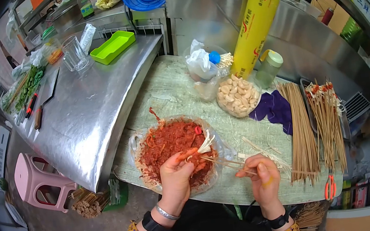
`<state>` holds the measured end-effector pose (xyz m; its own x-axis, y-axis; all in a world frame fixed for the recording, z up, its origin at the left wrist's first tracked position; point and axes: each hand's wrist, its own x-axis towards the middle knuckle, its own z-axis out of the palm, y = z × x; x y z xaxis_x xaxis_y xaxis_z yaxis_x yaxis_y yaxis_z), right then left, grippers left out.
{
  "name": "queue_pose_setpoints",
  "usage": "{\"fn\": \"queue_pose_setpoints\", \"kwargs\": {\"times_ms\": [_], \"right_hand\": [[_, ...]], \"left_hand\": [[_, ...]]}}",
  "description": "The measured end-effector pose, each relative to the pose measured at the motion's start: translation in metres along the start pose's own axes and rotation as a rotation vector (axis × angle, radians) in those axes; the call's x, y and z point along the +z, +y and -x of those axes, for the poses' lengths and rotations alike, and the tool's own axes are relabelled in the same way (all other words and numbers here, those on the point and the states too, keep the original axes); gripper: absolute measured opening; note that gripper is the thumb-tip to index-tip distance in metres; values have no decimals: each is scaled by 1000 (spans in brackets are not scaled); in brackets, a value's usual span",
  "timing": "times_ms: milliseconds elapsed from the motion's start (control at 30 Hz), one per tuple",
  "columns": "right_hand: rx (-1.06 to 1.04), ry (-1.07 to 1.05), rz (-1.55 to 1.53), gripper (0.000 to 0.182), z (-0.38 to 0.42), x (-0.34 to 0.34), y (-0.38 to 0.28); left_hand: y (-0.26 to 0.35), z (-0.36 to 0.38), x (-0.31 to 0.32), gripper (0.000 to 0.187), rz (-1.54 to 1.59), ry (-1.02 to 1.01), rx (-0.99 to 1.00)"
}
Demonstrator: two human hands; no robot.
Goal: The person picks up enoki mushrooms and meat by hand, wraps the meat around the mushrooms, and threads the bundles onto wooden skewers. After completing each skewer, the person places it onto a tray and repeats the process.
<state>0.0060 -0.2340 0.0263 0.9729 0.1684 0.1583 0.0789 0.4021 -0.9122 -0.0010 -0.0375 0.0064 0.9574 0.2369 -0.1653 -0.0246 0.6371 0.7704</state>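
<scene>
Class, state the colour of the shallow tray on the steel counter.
Bright lime green tray, seen in the head view.

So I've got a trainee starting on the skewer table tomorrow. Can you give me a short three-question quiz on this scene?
1. True or false: the left hand is over the bowl of red marinated food.
2. What does the right hand hold? A) scissors B) a bamboo skewer C) a knife
3. Fill in: the bare skewers lie just to the ___ of the purple cloth, as the camera sees it.

Key: 1 true. 2 B; the red-handled scissors lie at the table edge. 3 right.
</scene>
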Motion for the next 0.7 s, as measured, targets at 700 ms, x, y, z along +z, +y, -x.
{"fn": "queue_pose_setpoints", "kwargs": {"times_ms": [700], "right_hand": [[-546, -318, 855, 14, 3, 30, -24]], "left_hand": [[-6, 2, -1, 29, -84, 8, 111]]}}
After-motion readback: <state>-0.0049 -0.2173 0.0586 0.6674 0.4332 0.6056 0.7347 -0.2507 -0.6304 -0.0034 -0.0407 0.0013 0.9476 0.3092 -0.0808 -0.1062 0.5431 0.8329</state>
